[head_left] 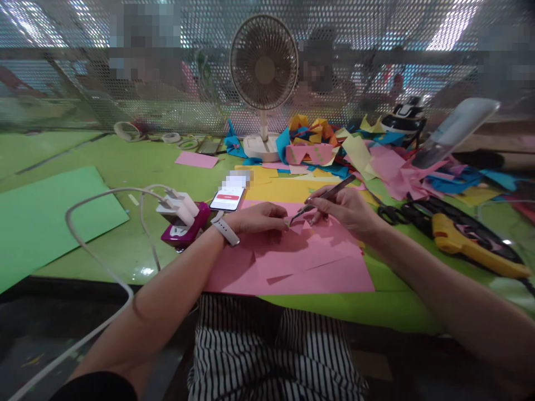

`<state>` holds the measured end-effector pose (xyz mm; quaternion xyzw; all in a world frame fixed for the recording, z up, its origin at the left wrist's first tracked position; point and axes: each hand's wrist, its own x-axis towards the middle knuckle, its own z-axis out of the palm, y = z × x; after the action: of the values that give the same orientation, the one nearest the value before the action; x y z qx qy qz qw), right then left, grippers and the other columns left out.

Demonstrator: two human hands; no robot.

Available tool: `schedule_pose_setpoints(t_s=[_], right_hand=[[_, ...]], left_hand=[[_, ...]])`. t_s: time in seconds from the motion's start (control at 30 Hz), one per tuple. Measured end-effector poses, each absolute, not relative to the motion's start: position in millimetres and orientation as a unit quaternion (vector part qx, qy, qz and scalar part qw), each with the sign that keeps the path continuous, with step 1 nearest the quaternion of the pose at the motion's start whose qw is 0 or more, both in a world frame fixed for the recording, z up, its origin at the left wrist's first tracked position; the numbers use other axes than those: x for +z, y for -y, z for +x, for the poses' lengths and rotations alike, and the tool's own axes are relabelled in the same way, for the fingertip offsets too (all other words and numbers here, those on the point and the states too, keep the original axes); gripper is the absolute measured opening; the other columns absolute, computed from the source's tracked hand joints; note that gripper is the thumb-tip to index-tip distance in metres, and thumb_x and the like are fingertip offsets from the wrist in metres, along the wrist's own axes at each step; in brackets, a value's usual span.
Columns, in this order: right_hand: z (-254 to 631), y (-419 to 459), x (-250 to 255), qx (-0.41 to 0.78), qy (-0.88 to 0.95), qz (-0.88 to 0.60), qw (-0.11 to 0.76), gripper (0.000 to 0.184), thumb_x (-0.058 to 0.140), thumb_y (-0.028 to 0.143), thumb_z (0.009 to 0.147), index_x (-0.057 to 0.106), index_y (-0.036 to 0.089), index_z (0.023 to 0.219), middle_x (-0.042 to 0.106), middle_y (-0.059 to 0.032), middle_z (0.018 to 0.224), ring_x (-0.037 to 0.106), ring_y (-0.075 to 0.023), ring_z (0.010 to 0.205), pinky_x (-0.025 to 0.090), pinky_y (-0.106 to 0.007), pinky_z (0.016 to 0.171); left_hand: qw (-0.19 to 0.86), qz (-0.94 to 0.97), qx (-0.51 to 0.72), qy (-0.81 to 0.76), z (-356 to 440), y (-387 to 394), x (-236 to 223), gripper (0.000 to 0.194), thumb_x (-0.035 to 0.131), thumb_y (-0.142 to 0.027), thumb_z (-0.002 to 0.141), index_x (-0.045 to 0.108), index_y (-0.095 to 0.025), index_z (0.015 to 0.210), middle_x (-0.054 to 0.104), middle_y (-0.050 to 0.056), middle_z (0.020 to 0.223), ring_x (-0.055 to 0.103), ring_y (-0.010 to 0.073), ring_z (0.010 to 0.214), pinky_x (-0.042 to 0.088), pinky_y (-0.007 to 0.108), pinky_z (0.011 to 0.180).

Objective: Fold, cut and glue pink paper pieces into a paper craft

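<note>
My right hand [340, 209] grips dark tweezers [328, 195] like a pen, their bent tip pointing down and left. Just left of that tip, the fingers of my left hand [265, 218] are pressed together. A tiny green spot shows at those fingertips; whatever they hold is too small to name. Both hands are over pink paper sheets [317, 275], which carry cut edges and a narrow slit. Beneath my right fingers lies a small folded pink piece [308, 225]. A white watch strap [225, 229] circles my left wrist.
Left stand a purple power strip [179, 236] with white chargers, a phone [229, 192] and a green sheet [62, 214]. A fan [264, 67] stands behind, near pink paper glasses [310, 153] and coloured scraps. Black scissors [390, 211] and a yellow glue gun [468, 245] lie right.
</note>
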<state>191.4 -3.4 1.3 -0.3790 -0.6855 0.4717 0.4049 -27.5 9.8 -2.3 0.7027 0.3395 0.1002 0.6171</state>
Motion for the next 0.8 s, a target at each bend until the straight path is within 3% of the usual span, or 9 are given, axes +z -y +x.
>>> schedule_pose_setpoints(t_s=[0.23, 0.53, 0.7, 0.8], right_hand=[[191.4, 4.8, 4.4, 0.451, 0.707, -0.379, 0.391, 0.028, 0.061, 0.041, 0.077, 0.068, 0.015, 0.067, 0.066, -0.0084, 0.089, 0.064, -0.0152, 0.067, 0.052, -0.024, 0.055], [191.5, 4.5, 1.7, 0.48, 0.677, -0.379, 0.41, 0.028, 0.063, 0.04, 0.076, 0.067, 0.013, 0.066, 0.065, -0.0078, 0.087, 0.062, -0.0115, 0.058, 0.051, -0.022, 0.05], [193.2, 0.7, -1.4, 0.501, 0.604, -0.385, 0.486, 0.024, 0.067, 0.039, 0.072, 0.065, 0.017, 0.081, 0.067, -0.0027, 0.079, 0.063, -0.0115, 0.053, 0.05, -0.022, 0.048], [193.0, -3.1, -4.8, 0.486, 0.585, -0.396, 0.515, 0.028, 0.063, 0.041, 0.076, 0.062, 0.021, 0.095, 0.068, -0.0025, 0.082, 0.066, -0.0141, 0.064, 0.052, -0.024, 0.055]], left_hand=[[0.623, 0.692, 0.11, -0.346, -27.5, -11.0, -5.1, 0.023, 0.057, -0.037, 0.077, 0.054, -0.015, 0.072, 0.056, -0.002, 0.06, 0.054, 0.0113, 0.053, 0.043, 0.025, 0.055], [0.614, 0.707, 0.109, -0.333, -28.6, -10.4, -3.6, 0.021, 0.055, -0.035, 0.079, 0.053, -0.016, 0.071, 0.055, -0.002, 0.058, 0.054, 0.011, 0.051, 0.039, 0.023, 0.051], [0.615, 0.7, 0.103, -0.348, -29.3, -10.9, -3.9, 0.018, 0.055, -0.031, 0.077, 0.05, -0.016, 0.069, 0.057, -0.002, 0.059, 0.054, 0.011, 0.052, 0.039, 0.023, 0.052], [0.607, 0.697, 0.107, -0.367, -28.3, -10.0, -1.6, 0.019, 0.056, -0.031, 0.076, 0.049, -0.016, 0.066, 0.057, -0.001, 0.06, 0.054, 0.0108, 0.053, 0.039, 0.023, 0.053]])
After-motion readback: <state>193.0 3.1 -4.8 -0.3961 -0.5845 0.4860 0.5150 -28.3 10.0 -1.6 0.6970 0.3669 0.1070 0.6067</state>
